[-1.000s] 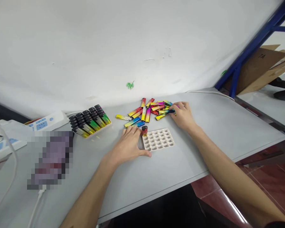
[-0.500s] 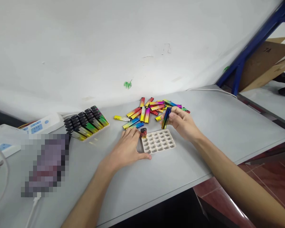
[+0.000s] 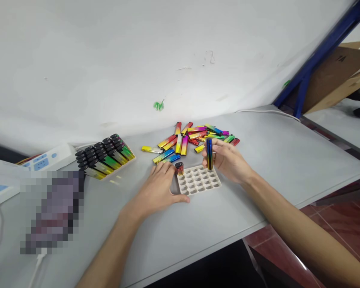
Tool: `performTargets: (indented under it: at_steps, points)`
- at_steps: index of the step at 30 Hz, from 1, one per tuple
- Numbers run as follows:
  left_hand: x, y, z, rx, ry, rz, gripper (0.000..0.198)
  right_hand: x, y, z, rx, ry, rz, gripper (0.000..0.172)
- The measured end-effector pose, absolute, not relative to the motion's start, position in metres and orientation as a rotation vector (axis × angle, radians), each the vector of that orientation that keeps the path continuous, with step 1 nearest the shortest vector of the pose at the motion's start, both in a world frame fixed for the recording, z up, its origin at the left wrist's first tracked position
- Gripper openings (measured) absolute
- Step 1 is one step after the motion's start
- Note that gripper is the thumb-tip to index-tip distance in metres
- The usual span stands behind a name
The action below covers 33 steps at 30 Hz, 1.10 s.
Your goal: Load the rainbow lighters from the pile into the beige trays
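Observation:
A pale moulded tray with rows of small hollows lies flat on the table. My left hand grips its left side, thumb at the front corner and fingers near the back corner. Beside those fingertips one red lighter with a black top stands in a corner hollow. Pinched in my right hand, a shiny blue and gold lighter is held upright over the tray's back right part. Whether its lower end touches the tray I cannot tell. Behind the tray lies a loose pile of metallic coloured lighters.
A second tray packed with upright black-topped lighters stands at the left. Near it are a white power strip and a blurred-out object with a white cable. The wall rises behind the table. Cardboard is at far right.
My right hand has brought the blue and gold lighter lower and turned it more upright, over the tray's back right part. My left hand keeps its place at the tray.

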<state>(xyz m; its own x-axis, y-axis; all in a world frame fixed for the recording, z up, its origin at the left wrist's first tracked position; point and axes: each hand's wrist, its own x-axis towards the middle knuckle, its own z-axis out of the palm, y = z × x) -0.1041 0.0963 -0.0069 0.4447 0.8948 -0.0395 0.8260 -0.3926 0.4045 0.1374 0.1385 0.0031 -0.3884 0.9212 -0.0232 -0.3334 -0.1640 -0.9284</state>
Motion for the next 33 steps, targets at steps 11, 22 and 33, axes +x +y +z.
performTargets:
  at_steps: [11, 22, 33]
  points:
    - [-0.1022, 0.0966, -0.0056, 2.341, 1.475, 0.240, 0.070, 0.1321, 0.1397, 0.0033, -0.842, -1.000, 1.841, 0.041]
    - [-0.1032, 0.0963, -0.0066, 2.327, 1.480, 0.267, 0.069, 0.1308, 0.1433, -0.0021, -1.041, -0.907, 1.724, 0.048]
    - [-0.0996, 0.0950, 0.0006, 2.309, 1.478, 0.233, 0.064, 0.1304, 0.1436, -0.0039, -1.026, -0.927, 1.726, 0.049]
